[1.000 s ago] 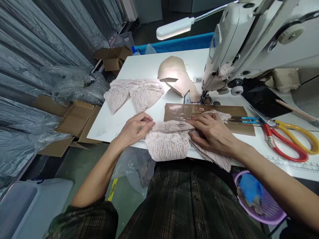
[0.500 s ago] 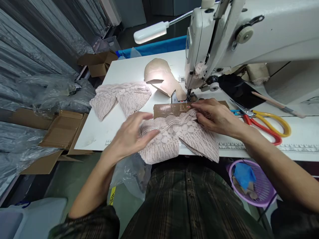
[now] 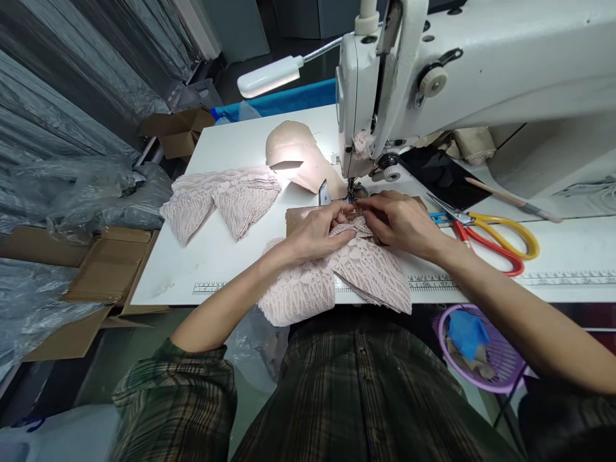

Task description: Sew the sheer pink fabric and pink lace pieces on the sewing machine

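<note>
A stack of pale pink lace pieces lies at the table's front edge, its lower part hanging over. My left hand is closed on the upper edge of the lace, thumb below and fingers above. Close beside it, my right hand pinches the same edge with bent fingers. Both sets of fingertips meet just in front of the sewing machine's presser foot. Under the hands lies a brown strip, mostly covered. What exactly the fingertips pinch is partly hidden.
A second lace stack and a beige moulded cup piece lie left of the sewing machine. Scissors with red and yellow handles and a pencil lie at right. A purple basket stands below; cardboard boxes stand left.
My left hand has moved right and up from the lace's left side to its upper edge, closing beside my right hand. The right hand still stays at the lace. The view has shifted slightly.
</note>
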### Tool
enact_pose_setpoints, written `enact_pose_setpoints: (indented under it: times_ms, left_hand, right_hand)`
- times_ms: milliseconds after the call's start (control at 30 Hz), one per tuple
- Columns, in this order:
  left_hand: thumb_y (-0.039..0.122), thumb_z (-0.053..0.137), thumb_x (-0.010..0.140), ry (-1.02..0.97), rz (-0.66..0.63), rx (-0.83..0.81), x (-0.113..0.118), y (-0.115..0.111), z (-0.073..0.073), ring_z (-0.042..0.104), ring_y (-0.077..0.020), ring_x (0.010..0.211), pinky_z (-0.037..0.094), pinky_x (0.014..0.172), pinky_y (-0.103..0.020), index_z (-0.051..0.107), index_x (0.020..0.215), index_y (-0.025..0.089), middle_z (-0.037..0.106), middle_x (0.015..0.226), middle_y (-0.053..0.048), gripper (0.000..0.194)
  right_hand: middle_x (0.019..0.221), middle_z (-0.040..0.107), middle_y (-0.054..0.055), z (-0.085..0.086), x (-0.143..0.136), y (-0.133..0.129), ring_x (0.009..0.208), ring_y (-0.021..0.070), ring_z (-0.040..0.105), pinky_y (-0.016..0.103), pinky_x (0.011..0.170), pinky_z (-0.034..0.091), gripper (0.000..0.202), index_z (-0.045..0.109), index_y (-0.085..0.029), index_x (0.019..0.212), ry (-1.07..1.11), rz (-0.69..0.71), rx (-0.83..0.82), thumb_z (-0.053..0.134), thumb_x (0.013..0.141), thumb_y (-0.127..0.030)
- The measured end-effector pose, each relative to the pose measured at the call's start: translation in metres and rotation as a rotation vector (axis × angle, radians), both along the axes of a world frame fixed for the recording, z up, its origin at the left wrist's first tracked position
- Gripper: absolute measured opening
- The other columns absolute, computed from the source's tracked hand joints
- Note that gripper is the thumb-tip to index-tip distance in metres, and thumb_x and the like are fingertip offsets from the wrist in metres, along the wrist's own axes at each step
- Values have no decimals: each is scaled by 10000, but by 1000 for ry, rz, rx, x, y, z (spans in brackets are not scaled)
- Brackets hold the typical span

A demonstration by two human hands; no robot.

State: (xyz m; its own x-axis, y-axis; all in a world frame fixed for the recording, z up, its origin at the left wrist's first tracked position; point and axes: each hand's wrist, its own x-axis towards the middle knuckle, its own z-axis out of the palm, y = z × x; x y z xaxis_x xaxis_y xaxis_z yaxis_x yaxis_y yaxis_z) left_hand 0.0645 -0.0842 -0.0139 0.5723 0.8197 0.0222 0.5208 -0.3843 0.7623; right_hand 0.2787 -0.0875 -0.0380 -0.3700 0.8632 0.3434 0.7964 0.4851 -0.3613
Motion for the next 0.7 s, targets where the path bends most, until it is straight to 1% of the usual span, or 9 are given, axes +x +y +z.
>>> enact_pose_setpoints:
  times_ms: [67, 133, 200, 300, 333, 400, 500, 567, 700]
  left_hand:
    - [350, 649, 889, -94, -11, -111, -3, 0, -2, 638, -149, 831, 481, 750, -293, 537, 1256, 170, 688, 937, -40, 424]
    - [341, 667, 878, -148, 6, -186, -5, 0, -4, 637, -138, 811, 478, 726, -285, 548, 1199, 169, 692, 924, -40, 383]
    - [329, 687, 862, -171, 58, -216, -5, 0, -6, 623, -126, 769, 461, 674, -268, 555, 1133, 169, 677, 877, -26, 342]
    - [308, 703, 844, -208, 109, -219, -4, -1, -7, 596, -110, 738, 437, 630, -247, 556, 1065, 173, 639, 837, -8, 298]
    - [301, 709, 839, -230, 106, -221, -4, -1, -7, 589, -104, 737, 434, 627, -242, 556, 1042, 175, 629, 838, -5, 285]
    - [297, 721, 833, -283, 75, -235, -5, -1, -5, 571, -93, 726, 429, 625, -234, 552, 1011, 181, 612, 835, 4, 271]
    - [321, 693, 868, -312, -8, -261, -5, -1, 1, 508, -75, 654, 404, 592, -229, 585, 984, 189, 585, 793, 20, 206]
    - [339, 637, 910, -270, -59, -259, -6, -1, 4, 465, -75, 612, 384, 560, -234, 649, 989, 187, 588, 774, 10, 172]
    - [347, 593, 927, -221, -89, -251, -8, 0, 3, 493, -83, 625, 400, 543, -241, 701, 1162, 158, 680, 907, -57, 320]
  right_hand:
    - [972, 700, 156, 0, -1, 2, 891, 313, 642, 427, 755, 481, 364, 722, -163, 1172, -21, -100, 48, 466, 950, -296]
    - [1008, 687, 174, 1, -1, 0, 937, 321, 641, 438, 774, 492, 355, 719, -138, 1154, 40, -127, 109, 491, 938, -303]
    - [1037, 682, 165, 2, -1, -4, 982, 309, 641, 431, 804, 511, 329, 715, -139, 1121, 148, -25, 134, 559, 915, -343]
    - [1022, 690, 131, -1, -3, -8, 987, 289, 640, 428, 834, 522, 262, 715, -173, 1028, 214, 131, 87, 624, 875, -365]
    - [986, 695, 123, -3, -3, -7, 951, 284, 642, 430, 821, 523, 218, 713, -181, 984, 218, 110, 71, 606, 877, -338]
    - [915, 694, 121, -9, -2, -4, 888, 288, 642, 449, 799, 522, 174, 703, -191, 915, 229, -28, 78, 554, 873, -272]
    - [937, 686, 136, -13, 1, 1, 910, 312, 640, 470, 792, 524, 181, 691, -199, 937, 270, -206, 159, 535, 853, -234]
    - [965, 678, 131, -11, 1, -1, 897, 292, 640, 442, 771, 529, 188, 682, -208, 970, 306, -214, 218, 534, 855, -226]
    - [912, 669, 86, -1, -6, -13, 714, 207, 600, 370, 666, 509, 158, 658, -230, 949, 380, -140, 285, 523, 868, -213]
